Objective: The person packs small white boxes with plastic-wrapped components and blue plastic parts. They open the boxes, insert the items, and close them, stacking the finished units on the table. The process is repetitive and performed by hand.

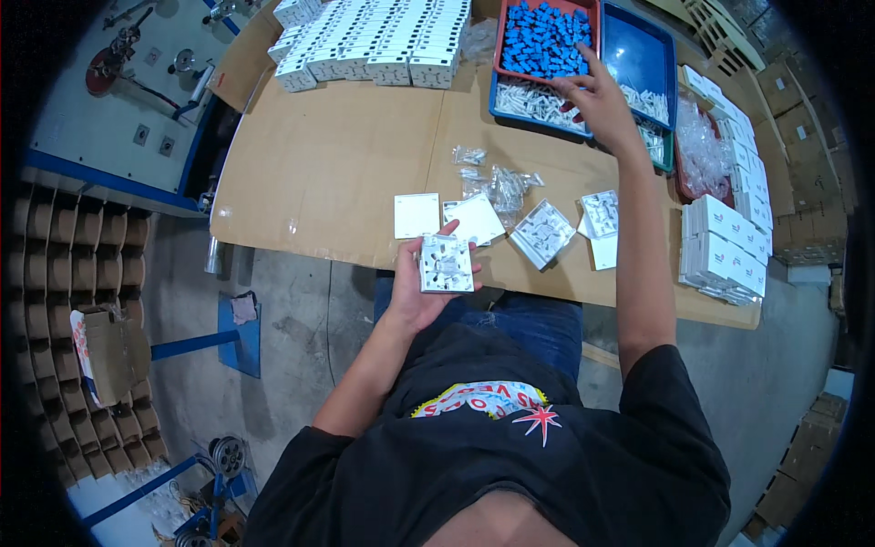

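Head view: white switch plate (446, 264) lies gripped in left-hand fingers (474, 281).

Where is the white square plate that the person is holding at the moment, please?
In the head view, the white square plate sits in the left hand at the table's near edge, just below the loose white plates lying there.

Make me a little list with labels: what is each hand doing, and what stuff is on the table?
left hand: holds a white square plate above the table's near edge
right hand: reaches into the red tray of small blue parts
under that tray: blue bin of white pieces
table: brown board top
near the held plate: more white plates and small clear bags
far edge: rows of white boxes
right edge: stacked white boxes
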A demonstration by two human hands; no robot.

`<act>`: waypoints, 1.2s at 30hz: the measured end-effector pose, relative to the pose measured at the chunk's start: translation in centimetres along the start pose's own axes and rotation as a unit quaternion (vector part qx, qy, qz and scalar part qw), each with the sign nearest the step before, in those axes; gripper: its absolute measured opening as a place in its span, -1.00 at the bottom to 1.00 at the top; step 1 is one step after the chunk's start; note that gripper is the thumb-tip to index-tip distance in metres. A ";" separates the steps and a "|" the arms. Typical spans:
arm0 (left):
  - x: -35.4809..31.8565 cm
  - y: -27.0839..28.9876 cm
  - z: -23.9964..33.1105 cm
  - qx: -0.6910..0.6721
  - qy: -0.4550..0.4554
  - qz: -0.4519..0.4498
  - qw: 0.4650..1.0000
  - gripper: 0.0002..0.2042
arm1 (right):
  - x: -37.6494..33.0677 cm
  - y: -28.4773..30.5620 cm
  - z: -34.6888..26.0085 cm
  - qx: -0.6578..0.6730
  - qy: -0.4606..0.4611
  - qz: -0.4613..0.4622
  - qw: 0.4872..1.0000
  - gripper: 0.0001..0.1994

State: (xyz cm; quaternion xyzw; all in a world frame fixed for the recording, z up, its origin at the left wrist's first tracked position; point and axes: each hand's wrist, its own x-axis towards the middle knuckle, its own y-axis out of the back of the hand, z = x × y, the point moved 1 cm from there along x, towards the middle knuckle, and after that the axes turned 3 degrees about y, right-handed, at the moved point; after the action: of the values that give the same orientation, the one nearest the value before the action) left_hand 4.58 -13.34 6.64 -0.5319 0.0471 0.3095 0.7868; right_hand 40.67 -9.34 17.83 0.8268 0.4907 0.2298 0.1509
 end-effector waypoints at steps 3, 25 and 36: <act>0.0 -0.9 0.1 0.007 0.005 0.037 0.999 -0.33 | -3.4 -4.0 -1.0 -0.040 0.053 -0.090 0.994 -0.66; 0.5 0.2 -1.0 0.013 0.031 0.020 0.999 -0.39 | -19.2 -12.0 -0.7 0.105 0.001 -0.233 0.967 -0.85; 0.6 0.7 -0.3 0.005 0.069 0.093 0.993 -0.44 | -19.4 -12.7 -1.9 0.129 0.078 -0.200 0.968 -0.89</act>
State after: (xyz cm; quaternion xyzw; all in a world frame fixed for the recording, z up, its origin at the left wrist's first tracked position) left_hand 4.77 -13.13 5.68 -0.5415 0.1521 0.3433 0.7522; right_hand 22.28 -20.37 8.89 0.7041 0.6817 0.1932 0.0471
